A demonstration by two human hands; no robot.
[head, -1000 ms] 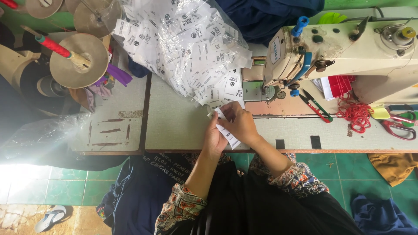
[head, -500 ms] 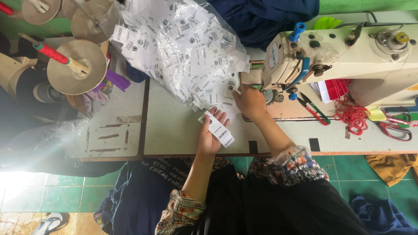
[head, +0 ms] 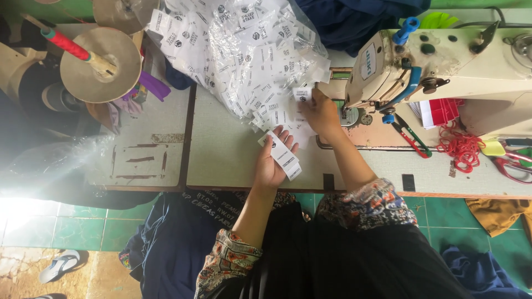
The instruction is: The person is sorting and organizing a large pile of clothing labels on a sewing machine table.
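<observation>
My left hand (head: 270,166) lies palm up over the table, holding a small stack of white printed labels (head: 284,155). My right hand (head: 320,113) reaches farther out and pinches one white label (head: 302,93) at the mouth of a clear plastic bag (head: 244,50) stuffed with several more labels. Loose labels (head: 280,117) have spilled from the bag onto the table between my hands. A cream sewing machine (head: 438,66) stands just right of my right hand.
A grey worktable (head: 227,155) runs across the view. Thread cones with a red spool (head: 97,61) stand at the left. Red thread (head: 460,147), snips (head: 410,135) and scissors (head: 512,166) lie at the right. Dark blue cloth (head: 354,22) lies behind the machine.
My right hand left my left hand and reached up to the bag, taking a label there. My left hand stayed holding the stack and turned palm up.
</observation>
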